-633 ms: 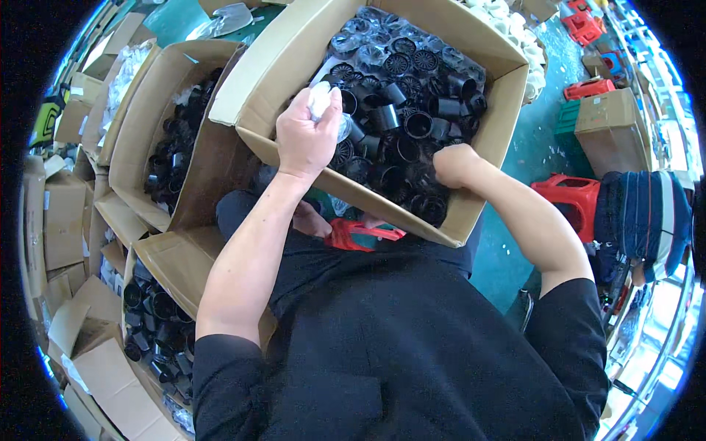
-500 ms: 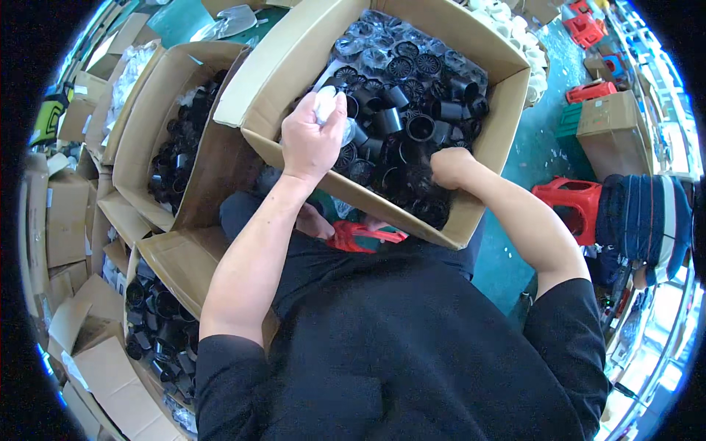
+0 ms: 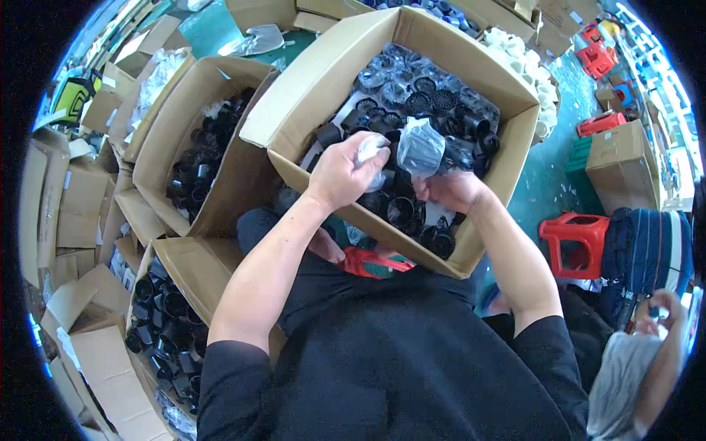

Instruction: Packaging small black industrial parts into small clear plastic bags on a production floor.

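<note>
My left hand [image 3: 340, 175] is closed in a pinch over the near left wall of a large cardboard box [image 3: 283, 170]. A small crumpled piece of white, see-through plastic [image 3: 371, 149] sticks out between its thumb and fingers. Over the middle of the box, my right hand [image 3: 457, 192] is closed on a dark round part wrapped in clear plastic film [image 3: 421, 148]. Its fingertips are partly hidden beneath that part. Another black ribbed part [image 3: 459, 154] shows beside the wrapped one; whether my hand holds it too, I cannot tell. Loose black cylindrical parts [image 3: 401, 212] fill the box below.
More cartons of black parts stand at left [image 3: 200, 169] and lower left [image 3: 175, 327]. A red stool [image 3: 573, 246] is on the green floor to the right. Another person's arm [image 3: 662, 367] shows at lower right. White parts [image 3: 518, 70] lie beyond the box.
My right hand has come up from the black parts with the film-wrapped part. The left hand keeps its pinch. The whole view has shifted, and another person has appeared at lower right.
</note>
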A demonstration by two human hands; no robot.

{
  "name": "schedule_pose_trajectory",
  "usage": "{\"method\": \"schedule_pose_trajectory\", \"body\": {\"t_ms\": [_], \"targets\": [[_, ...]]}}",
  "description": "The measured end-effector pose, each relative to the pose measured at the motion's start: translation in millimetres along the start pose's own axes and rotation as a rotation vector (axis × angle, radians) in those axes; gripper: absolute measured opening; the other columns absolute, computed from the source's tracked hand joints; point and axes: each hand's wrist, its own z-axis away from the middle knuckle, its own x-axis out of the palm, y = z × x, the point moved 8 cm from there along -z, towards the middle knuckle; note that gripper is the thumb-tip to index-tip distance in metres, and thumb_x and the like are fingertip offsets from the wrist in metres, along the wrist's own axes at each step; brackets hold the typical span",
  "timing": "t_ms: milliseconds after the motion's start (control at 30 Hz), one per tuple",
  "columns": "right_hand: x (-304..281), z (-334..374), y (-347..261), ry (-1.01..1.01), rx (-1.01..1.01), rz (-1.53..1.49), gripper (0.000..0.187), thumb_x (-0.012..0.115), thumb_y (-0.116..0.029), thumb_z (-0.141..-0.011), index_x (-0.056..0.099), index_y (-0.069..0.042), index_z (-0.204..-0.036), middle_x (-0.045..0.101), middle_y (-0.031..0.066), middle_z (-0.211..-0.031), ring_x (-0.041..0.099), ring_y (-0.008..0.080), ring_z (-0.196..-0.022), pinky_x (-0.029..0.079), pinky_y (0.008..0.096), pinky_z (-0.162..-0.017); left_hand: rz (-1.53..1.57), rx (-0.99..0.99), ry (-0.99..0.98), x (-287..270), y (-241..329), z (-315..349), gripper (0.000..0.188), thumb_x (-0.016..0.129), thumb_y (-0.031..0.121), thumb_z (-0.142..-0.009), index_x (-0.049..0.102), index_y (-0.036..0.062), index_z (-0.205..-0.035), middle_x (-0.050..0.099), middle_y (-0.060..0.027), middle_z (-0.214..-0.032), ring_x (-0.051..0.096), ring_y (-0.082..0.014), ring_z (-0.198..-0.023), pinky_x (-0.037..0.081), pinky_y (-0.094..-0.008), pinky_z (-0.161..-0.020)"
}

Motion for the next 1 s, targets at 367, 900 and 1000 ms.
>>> {"method": "schedule_pose_trajectory", "body": {"t_ms": [367, 900, 1000], "targets": [[27.3, -20.7, 39.6, -0.363, 0.037, -0.202, 0.025, 0.054, -0.03, -0.098, 0.061, -0.01, -0.086, 0.059, 0.0071, -0.076, 0.053, 0.0192, -0.067, 0.043, 0.0331, -0.069, 0.07, 0.018, -0.15, 13.9, 6.9, -0.4, 0.026, 0.066, 0.017, -0.091, 0.067, 0.0077, -0.115, 0.073, -0.0099, -0.088, 0.064, -0.0236, -0.072, 0.051, -0.0321, -0.07], [17.7, -16.2, 30.3, -0.218, 0.106, -0.331, 0.027, 0.049, -0.028, -0.098, 0.05, -0.014, -0.075, 0.044, 0.0003, -0.065, 0.04, 0.0137, -0.059, 0.036, 0.0301, -0.061, 0.002, 0.061, 0.164, -5.1, 2.2, -3.4, 0.015, 0.062, 0.01, -0.088, 0.063, 0.0056, -0.103, 0.069, -0.0118, -0.092, 0.064, -0.0294, -0.076, 0.05, -0.0377, -0.069], [23.8, -13.9, 33.8, -0.273, 0.149, -0.351, 0.027, 0.048, -0.028, -0.098, 0.049, -0.014, -0.074, 0.043, -0.0003, -0.064, 0.038, 0.0128, -0.058, 0.035, 0.0297, -0.06, -0.08, 0.089, 0.116, -2.1, 5.9, -1.5, 0.015, 0.062, 0.009, -0.088, 0.063, 0.0056, -0.103, 0.069, -0.013, -0.092, 0.064, -0.0302, -0.076, 0.05, -0.038, -0.069]]}}
